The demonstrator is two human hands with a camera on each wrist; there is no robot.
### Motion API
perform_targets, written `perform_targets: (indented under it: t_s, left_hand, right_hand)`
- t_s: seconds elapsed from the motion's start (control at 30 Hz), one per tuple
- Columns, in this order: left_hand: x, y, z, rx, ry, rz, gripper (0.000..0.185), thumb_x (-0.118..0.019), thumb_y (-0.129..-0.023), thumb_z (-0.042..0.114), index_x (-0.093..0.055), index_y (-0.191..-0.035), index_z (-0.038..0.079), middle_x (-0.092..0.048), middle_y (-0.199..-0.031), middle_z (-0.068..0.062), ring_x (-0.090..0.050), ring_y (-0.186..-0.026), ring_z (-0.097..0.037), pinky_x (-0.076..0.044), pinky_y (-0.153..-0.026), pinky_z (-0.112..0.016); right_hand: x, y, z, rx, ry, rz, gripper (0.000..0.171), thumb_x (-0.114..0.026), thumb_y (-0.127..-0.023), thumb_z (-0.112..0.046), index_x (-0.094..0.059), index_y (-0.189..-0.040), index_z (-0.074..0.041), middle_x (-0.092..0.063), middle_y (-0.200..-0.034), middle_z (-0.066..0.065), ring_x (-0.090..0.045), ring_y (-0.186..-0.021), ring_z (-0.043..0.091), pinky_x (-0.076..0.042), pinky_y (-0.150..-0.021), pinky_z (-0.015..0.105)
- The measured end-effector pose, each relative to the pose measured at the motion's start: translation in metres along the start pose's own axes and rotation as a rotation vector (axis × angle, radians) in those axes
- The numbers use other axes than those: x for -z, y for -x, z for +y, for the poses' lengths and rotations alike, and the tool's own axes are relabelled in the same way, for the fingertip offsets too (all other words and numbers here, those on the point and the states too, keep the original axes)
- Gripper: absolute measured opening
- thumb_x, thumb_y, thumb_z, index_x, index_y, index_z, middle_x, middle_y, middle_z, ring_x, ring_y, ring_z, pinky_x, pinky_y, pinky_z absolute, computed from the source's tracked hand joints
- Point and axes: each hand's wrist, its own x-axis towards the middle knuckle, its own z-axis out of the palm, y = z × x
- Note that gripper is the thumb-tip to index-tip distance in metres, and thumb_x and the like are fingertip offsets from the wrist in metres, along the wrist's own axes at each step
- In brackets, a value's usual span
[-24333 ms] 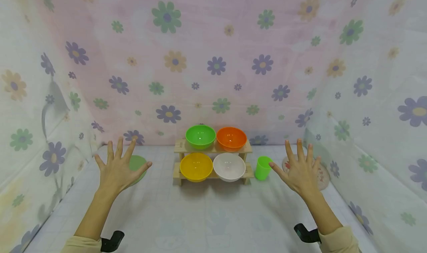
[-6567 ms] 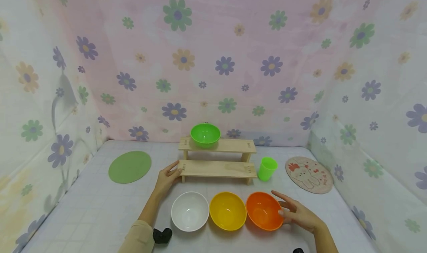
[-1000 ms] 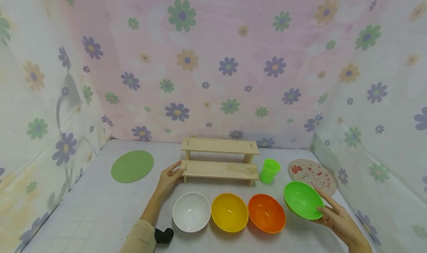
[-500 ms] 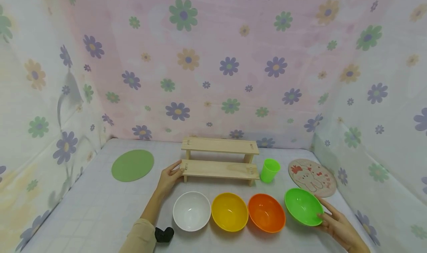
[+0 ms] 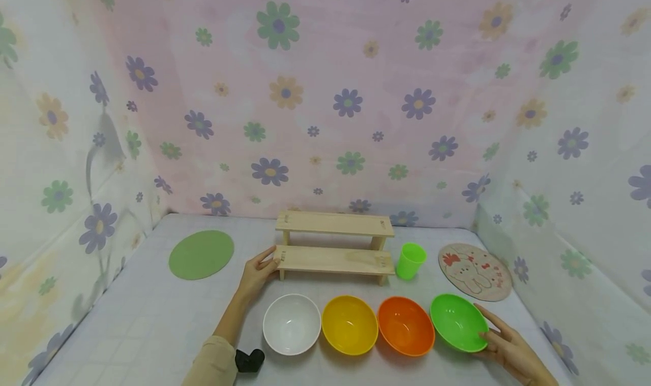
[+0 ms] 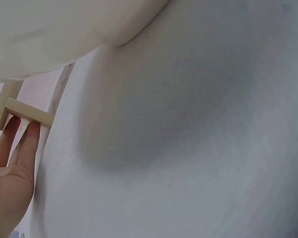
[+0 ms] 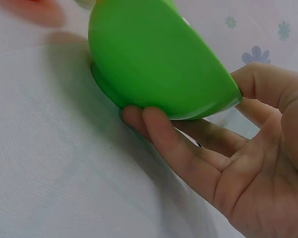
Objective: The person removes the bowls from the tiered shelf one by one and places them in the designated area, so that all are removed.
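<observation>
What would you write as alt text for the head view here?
A right hand holds a green bowl at the right end of a row of white, yellow and orange bowls. The left hand rests against a bare wooden two-step shelf behind them.

Four bowls (image 5: 375, 325) stand in a row across the lower middle of the frame, on the worktop (image 5: 152, 324). Behind them, at centre, stands a two-step shelf (image 5: 334, 244). A cup (image 5: 409, 260) sits just right of the shelf, a round mat (image 5: 475, 272) farther right, and another mat (image 5: 201, 254) lies to the left.
</observation>
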Motion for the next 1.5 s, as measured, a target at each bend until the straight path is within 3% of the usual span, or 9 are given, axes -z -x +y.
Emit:
perform_targets:
  t_s: [0.27,0.4,0.5,0.6,0.63,0.73,0.83,1.07,1.5]
  left_hand:
    - [0.000,0.001,0.000,-0.009,-0.002,-0.009,0.051,-0.058,-0.091,0.001,-0.039,-0.138,-0.006,-0.048,-0.125,-0.038,-0.059,-0.109,-0.037,-0.056,-0.085,-0.034]
    - [0.000,0.000,0.000,-0.009,-0.004,-0.010,0.051,-0.057,-0.091,0.001,-0.040,-0.138,-0.006,-0.048,-0.125,-0.038,-0.061,-0.107,-0.033,-0.056,-0.086,-0.034]
    - [0.000,0.000,0.000,-0.001,0.009,-0.001,0.050,-0.057,-0.091,0.000,-0.040,-0.138,-0.006,-0.048,-0.125,-0.038,-0.061,-0.107,-0.033,-0.056,-0.086,-0.034]
    - [-0.001,0.000,0.000,0.007,0.013,0.004,0.050,-0.056,-0.091,-0.001,-0.040,-0.138,-0.006,-0.048,-0.125,-0.038,-0.060,-0.108,-0.034,-0.055,-0.087,-0.036]
    - [-0.001,0.000,0.000,0.010,0.015,0.008,0.050,-0.056,-0.091,-0.001,-0.040,-0.138,-0.006,-0.048,-0.125,-0.038,-0.059,-0.108,-0.035,-0.055,-0.087,-0.036]
    - [-0.002,0.000,0.000,0.014,0.012,0.013,0.050,-0.057,-0.091,-0.001,-0.040,-0.138,-0.006,-0.049,-0.124,-0.038,-0.059,-0.108,-0.034,-0.055,-0.088,-0.037]
    - [-0.002,0.000,0.000,0.017,0.018,0.017,0.050,-0.057,-0.091,-0.001,-0.040,-0.138,-0.007,-0.050,-0.123,-0.038,-0.061,-0.106,-0.032,-0.055,-0.088,-0.037]
    - [-0.001,0.001,0.000,0.022,0.022,0.015,0.050,-0.057,-0.091,-0.001,-0.039,-0.138,-0.007,-0.049,-0.124,-0.038,-0.062,-0.103,-0.026,-0.055,-0.088,-0.036]
    - [-0.003,0.003,0.005,0.033,0.026,0.020,0.050,-0.057,-0.091,-0.001,-0.040,-0.139,-0.005,-0.048,-0.125,-0.037,-0.061,-0.107,-0.030,-0.055,-0.088,-0.037]
  right_hand:
    - [0.000,0.001,0.000,-0.075,0.065,0.052,0.060,-0.029,-0.101,-0.001,-0.047,-0.125,-0.053,-0.043,-0.121,-0.018,-0.061,-0.108,0.022,-0.051,-0.093,0.049]
    - [-0.003,0.001,-0.002,-0.150,0.198,0.135,0.057,-0.032,-0.102,-0.007,-0.045,-0.118,-0.061,-0.041,-0.132,0.015,-0.062,-0.106,0.022,-0.051,-0.092,0.050]
    - [-0.008,0.000,-0.002,-0.190,0.294,0.197,0.054,-0.034,-0.103,-0.013,-0.041,-0.111,-0.066,-0.012,-0.136,0.047,-0.062,-0.104,0.022,-0.052,-0.091,0.049]
    - [-0.014,-0.002,-0.001,-0.234,0.334,0.305,0.046,-0.039,-0.103,-0.019,-0.038,-0.108,-0.065,0.001,-0.137,0.051,-0.064,-0.101,0.023,-0.053,-0.090,0.048]
    - [-0.017,-0.003,-0.001,-0.248,0.342,0.343,0.046,-0.040,-0.102,-0.022,-0.032,-0.118,-0.064,0.002,-0.137,0.051,-0.064,-0.100,0.023,-0.054,-0.090,0.047]
    - [-0.022,-0.005,-0.001,-0.286,0.373,0.425,0.061,-0.043,-0.101,-0.026,-0.005,-0.147,-0.039,-0.003,-0.136,0.052,-0.065,-0.098,0.026,-0.055,-0.088,0.045]
    - [-0.025,-0.007,-0.003,-0.316,0.397,0.455,0.078,-0.044,-0.101,-0.029,0.012,-0.145,0.003,-0.003,-0.136,0.052,-0.065,-0.097,0.027,-0.055,-0.087,0.044]
    - [-0.027,-0.007,-0.003,-0.313,0.427,0.439,0.078,-0.043,-0.101,-0.030,0.011,-0.145,0.006,-0.007,-0.136,0.052,-0.065,-0.097,0.028,-0.056,-0.086,0.043]
    - [-0.031,-0.007,-0.007,-0.301,0.479,0.431,0.076,-0.043,-0.101,-0.029,0.008,-0.145,0.007,-0.023,-0.132,0.051,-0.065,-0.095,0.029,-0.057,-0.084,0.042]
